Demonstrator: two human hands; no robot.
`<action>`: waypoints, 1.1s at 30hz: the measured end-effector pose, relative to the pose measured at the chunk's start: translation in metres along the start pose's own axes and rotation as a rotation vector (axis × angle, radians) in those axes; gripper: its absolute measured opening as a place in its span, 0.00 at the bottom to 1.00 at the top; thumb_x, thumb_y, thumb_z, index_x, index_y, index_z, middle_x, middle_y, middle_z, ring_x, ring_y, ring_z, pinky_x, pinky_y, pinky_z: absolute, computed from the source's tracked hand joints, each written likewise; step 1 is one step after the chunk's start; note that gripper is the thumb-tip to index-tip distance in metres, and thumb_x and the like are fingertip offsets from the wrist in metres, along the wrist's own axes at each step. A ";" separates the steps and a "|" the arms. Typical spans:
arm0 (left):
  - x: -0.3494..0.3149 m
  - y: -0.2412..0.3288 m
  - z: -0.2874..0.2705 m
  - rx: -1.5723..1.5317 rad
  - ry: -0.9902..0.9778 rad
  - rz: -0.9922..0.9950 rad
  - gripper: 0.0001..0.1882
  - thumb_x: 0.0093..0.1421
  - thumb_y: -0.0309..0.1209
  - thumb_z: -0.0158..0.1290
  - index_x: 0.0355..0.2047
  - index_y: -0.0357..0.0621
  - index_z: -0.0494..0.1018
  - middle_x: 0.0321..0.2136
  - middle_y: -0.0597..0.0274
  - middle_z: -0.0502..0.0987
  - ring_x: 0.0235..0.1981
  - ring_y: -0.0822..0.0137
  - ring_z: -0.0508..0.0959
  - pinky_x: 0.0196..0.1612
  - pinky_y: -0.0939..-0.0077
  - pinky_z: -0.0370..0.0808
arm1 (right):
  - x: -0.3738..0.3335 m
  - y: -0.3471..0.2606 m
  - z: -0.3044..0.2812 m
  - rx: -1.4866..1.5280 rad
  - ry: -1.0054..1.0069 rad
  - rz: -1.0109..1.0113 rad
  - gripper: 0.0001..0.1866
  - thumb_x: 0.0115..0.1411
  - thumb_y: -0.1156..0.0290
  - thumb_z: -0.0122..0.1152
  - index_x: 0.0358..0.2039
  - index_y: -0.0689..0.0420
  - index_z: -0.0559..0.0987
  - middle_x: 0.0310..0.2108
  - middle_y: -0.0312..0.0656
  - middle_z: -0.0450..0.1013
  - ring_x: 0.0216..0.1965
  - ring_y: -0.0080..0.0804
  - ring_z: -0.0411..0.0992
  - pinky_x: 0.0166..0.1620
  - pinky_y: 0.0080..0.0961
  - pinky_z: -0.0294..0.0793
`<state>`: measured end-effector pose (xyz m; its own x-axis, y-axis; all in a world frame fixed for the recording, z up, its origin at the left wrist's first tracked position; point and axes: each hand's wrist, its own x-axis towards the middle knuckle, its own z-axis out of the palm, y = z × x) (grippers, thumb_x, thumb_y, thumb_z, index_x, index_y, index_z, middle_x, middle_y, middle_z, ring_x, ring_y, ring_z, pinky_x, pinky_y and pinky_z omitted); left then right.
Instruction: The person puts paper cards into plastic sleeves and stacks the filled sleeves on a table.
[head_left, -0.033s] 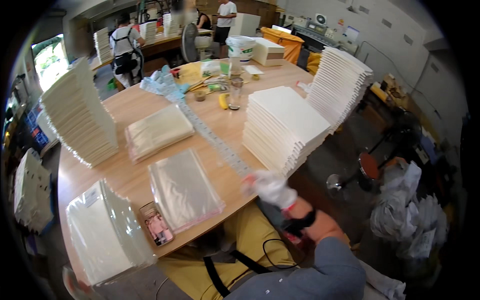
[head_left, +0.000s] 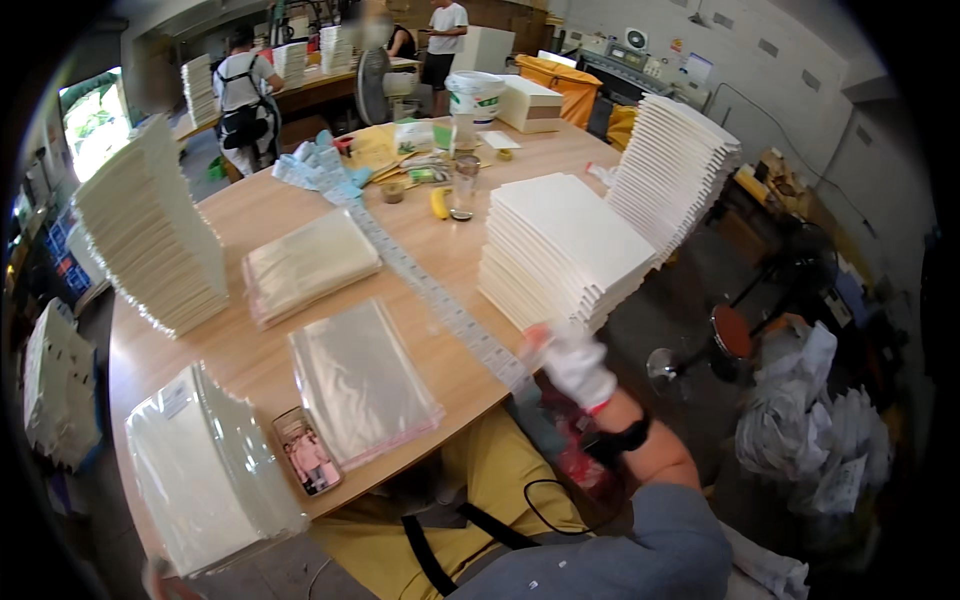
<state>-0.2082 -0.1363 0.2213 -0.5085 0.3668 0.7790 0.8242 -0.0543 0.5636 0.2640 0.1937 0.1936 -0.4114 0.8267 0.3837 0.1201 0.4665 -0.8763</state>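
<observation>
My right hand, in a white glove that leaves the fingertips bare, is smeared by motion at the table's front edge. It hovers beside the near corner of a stack of white boards and the end of a long strip of labels. Whether its fingers hold anything is unclear. At the lower left, only a blurred bit of my left hand shows, under the near edge of a pile of white boards in clear plastic bags. Its fingers are hidden. Flat clear bags lie between the hands.
A phone lies by the bags. Another bag pile, tall board stacks, a glass, a banana and a white bucket stand farther back. A stool is at right; people work behind.
My right hand has moved to the right, away from the strip's end, which now shows more fully. The whole view has shifted slightly. My left hand stays at the bagged pile.
</observation>
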 end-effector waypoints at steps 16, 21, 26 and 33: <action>-0.120 0.034 0.276 0.254 -0.761 0.301 0.13 0.46 0.26 0.55 0.35 0.43 0.72 0.38 0.56 0.73 0.36 0.52 0.75 0.38 0.66 0.73 | -0.017 0.023 -0.162 0.775 0.553 0.497 0.17 0.64 0.60 0.47 0.45 0.59 0.69 0.36 0.39 0.72 0.32 0.27 0.72 0.37 0.27 0.75; -0.133 0.008 0.314 0.624 -1.113 0.324 0.07 0.53 0.34 0.51 0.30 0.47 0.72 0.30 0.60 0.71 0.33 0.56 0.73 0.36 0.63 0.71 | 0.018 0.010 -0.172 0.911 0.587 0.458 0.15 0.63 0.57 0.49 0.42 0.54 0.70 0.34 0.37 0.69 0.31 0.25 0.70 0.29 0.21 0.73; -0.113 0.004 0.332 0.607 -1.092 0.414 0.05 0.54 0.33 0.47 0.26 0.50 0.72 0.25 0.59 0.74 0.30 0.60 0.76 0.34 0.66 0.74 | 0.046 -0.010 -0.193 0.310 0.716 0.706 0.04 0.60 0.65 0.52 0.31 0.49 0.69 0.16 0.29 0.62 0.12 0.18 0.58 0.12 0.14 0.57; -0.104 0.002 0.345 0.455 -1.114 0.123 0.09 0.52 0.33 0.47 0.32 0.46 0.72 0.32 0.55 0.76 0.38 0.55 0.76 0.40 0.61 0.74 | -0.035 -0.038 -0.101 -0.051 0.311 0.203 0.22 0.62 0.63 0.45 0.53 0.62 0.63 0.30 0.34 0.71 0.15 0.14 0.60 0.17 0.12 0.59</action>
<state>-0.0678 0.1462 0.0466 -0.1119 0.9933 0.0301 0.9782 0.1048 0.1794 0.3648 0.1788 0.2432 -0.0812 0.9565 0.2802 0.2191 0.2914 -0.9312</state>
